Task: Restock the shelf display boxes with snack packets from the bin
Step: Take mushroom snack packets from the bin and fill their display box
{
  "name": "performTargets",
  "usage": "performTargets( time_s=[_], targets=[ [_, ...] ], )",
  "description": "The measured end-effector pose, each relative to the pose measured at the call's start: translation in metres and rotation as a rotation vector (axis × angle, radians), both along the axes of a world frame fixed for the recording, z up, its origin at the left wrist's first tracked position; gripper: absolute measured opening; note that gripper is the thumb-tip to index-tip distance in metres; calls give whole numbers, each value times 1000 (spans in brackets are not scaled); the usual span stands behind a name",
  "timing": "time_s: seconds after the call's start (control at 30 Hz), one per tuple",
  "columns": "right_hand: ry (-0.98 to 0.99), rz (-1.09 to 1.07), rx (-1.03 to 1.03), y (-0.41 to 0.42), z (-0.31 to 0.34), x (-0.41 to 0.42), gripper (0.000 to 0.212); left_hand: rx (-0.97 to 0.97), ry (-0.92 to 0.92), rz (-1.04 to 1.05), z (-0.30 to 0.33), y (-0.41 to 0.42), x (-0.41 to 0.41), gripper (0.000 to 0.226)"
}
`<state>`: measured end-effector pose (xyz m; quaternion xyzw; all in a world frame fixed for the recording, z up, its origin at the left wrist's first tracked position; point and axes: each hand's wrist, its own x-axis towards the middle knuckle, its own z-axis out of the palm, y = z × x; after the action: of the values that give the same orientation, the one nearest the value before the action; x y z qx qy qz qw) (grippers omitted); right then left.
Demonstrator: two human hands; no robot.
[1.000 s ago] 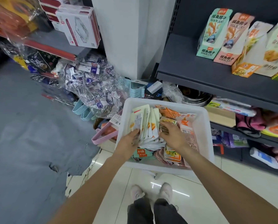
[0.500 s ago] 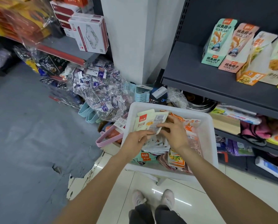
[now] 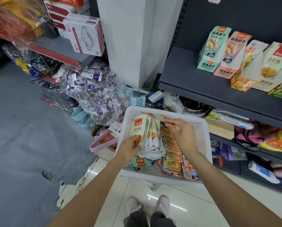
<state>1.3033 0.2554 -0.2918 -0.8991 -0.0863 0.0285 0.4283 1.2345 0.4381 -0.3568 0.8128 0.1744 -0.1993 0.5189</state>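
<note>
Both hands work inside the white bin [image 3: 204, 128], which sits near the person's feet, just left of the dark shelf [image 3: 202, 89]. The left hand [image 3: 130, 149] grips the near edge of a fanned stack of cream snack packets [image 3: 146, 133], thumb on the front packet. The right hand [image 3: 181, 135] pinches one packet's top edge between fingertips [image 3: 168, 124] at the far side of the bin. The packets look light, thin and glossy, so they probably slide apart easily; clamping the stack across its flat faces should hold better than an edge grip. The display boxes [image 3: 225, 54] stand on the upper shelf, to the right.
</note>
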Motion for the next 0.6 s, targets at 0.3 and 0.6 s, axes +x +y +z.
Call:
performTargets(
  time_s=[0.3,0.6],
  targets=[
    [76,-119,28,0,4,-6,19,40,-171,118,1,0,-8,26],
    [248,-166,146,8,5,-8,20,43,-420,193,39,7,-4,36]
  ],
)
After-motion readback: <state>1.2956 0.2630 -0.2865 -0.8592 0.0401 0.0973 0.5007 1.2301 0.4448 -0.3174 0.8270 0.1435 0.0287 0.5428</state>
